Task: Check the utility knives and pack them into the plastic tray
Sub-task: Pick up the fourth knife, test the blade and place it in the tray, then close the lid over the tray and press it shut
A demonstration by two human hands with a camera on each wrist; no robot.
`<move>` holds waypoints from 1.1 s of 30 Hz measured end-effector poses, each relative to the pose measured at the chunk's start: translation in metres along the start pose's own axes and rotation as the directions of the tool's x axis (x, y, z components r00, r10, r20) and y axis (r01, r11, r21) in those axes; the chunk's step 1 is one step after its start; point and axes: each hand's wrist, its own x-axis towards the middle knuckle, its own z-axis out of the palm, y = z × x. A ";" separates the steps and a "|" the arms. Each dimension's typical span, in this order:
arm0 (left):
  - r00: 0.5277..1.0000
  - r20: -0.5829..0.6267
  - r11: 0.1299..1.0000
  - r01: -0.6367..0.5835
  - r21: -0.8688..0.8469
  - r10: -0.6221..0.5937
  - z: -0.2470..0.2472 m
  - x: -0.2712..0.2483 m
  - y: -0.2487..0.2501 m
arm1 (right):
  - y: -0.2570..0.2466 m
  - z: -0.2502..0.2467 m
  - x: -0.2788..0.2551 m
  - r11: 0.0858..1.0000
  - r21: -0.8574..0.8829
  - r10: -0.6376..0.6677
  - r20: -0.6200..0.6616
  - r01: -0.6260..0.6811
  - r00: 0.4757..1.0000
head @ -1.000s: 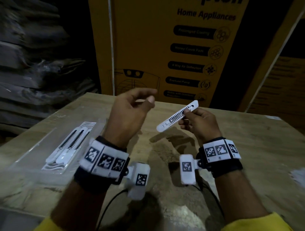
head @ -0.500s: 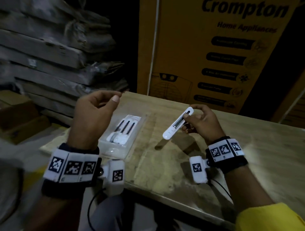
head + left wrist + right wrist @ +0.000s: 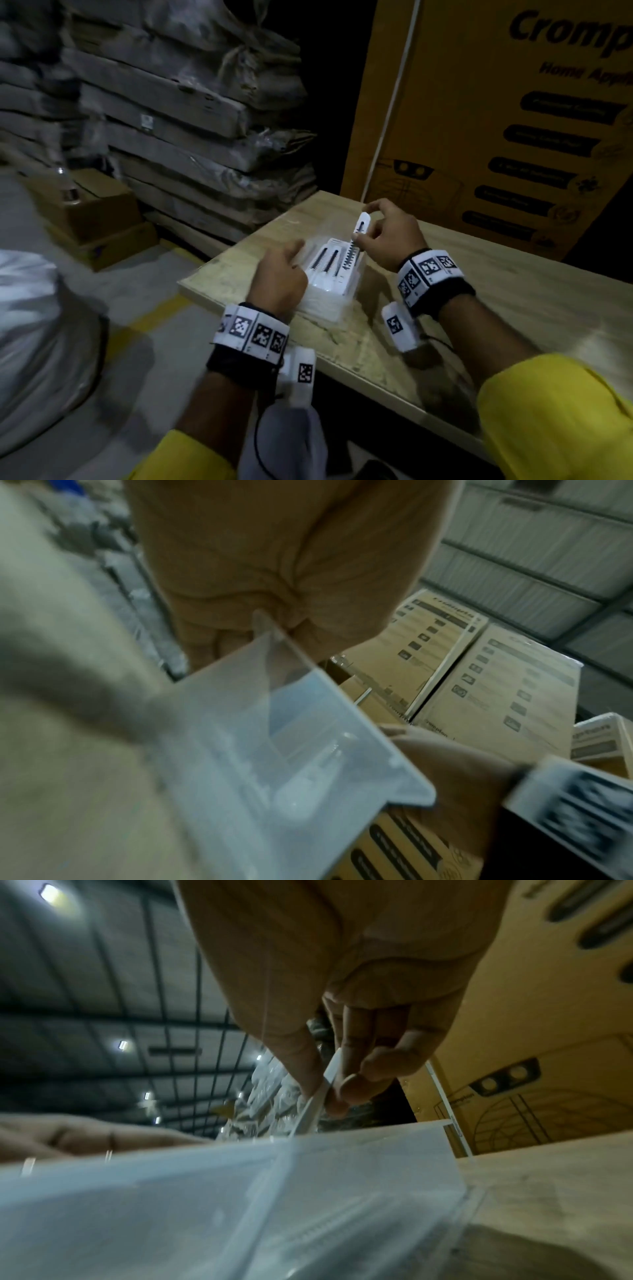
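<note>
A clear plastic tray [image 3: 325, 308] lies near the table's left corner with white utility knives [image 3: 323, 263] side by side in it. My right hand [image 3: 364, 224] pinches another white utility knife [image 3: 352, 257] between thumb and fingers. That knife is tilted, and its lower end dips into the tray's right side. The right wrist view shows the same pinch [image 3: 329, 1093] on the knife [image 3: 318, 1096] above the tray wall [image 3: 171, 1191]. My left hand [image 3: 294, 257] holds the tray's left rim. In the left wrist view the tray's corner [image 3: 325, 723] runs into that hand [image 3: 260, 620].
The wooden table [image 3: 479, 291] ends just left of the tray, with floor below. A tall yellow carton [image 3: 479, 120] stands behind the table. Stacked sacks [image 3: 188, 120] and brown boxes [image 3: 96, 212] fill the back left. A silver wrapped bundle [image 3: 34, 342] sits at the near left.
My right hand has carried the knife left and down from above the table into the tray. My left hand has dropped from mid-air onto the tray's rim. The head view has swung left.
</note>
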 end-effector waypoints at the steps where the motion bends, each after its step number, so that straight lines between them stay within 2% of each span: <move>1: 1.000 0.001 1.000 0.011 -0.013 -0.011 0.002 -0.002 -0.003 | -0.002 0.006 0.002 0.997 -0.078 0.001 0.022 0.001 1.000; 6: 1.000 0.013 0.998 0.007 -0.069 -0.006 0.003 -0.004 -0.009 | -0.004 0.026 0.012 0.927 -0.374 0.078 0.120 -0.028 0.990; 11: 0.999 0.035 0.996 0.005 -0.091 -0.002 -0.001 -0.009 -0.004 | -0.009 0.035 0.014 0.822 -0.550 0.256 0.127 -0.146 0.958; 14: 0.999 0.041 0.992 0.010 -0.123 -0.005 -0.001 -0.008 -0.009 | -0.009 0.035 0.015 0.826 -0.541 0.263 0.126 -0.156 0.957; 18: 0.998 0.041 0.981 0.053 -0.186 -0.046 -0.001 -0.007 -0.010 | -0.003 0.034 0.011 0.884 -0.436 0.216 0.065 -0.167 0.974; 22: 0.997 -0.003 0.967 0.076 -0.242 -0.079 0.004 -0.003 -0.014 | 0.001 0.026 0.003 0.935 -0.313 0.170 -0.016 -0.167 0.985; 26: 0.993 -0.047 0.955 0.094 -0.281 -0.111 0.005 0.002 -0.013 | 0.000 0.018 -0.014 0.950 -0.271 0.151 -0.030 -0.153 0.988; 29: 0.990 -0.078 0.946 0.090 -0.311 -0.120 0.000 0.005 -0.013 | -0.007 0.010 -0.030 0.940 -0.307 0.164 0.030 -0.147 0.986; 33: 0.982 -0.132 0.918 0.077 -0.389 -0.138 -0.014 0.005 -0.012 | -0.022 0.003 -0.056 0.904 -0.416 0.216 0.251 -0.097 0.944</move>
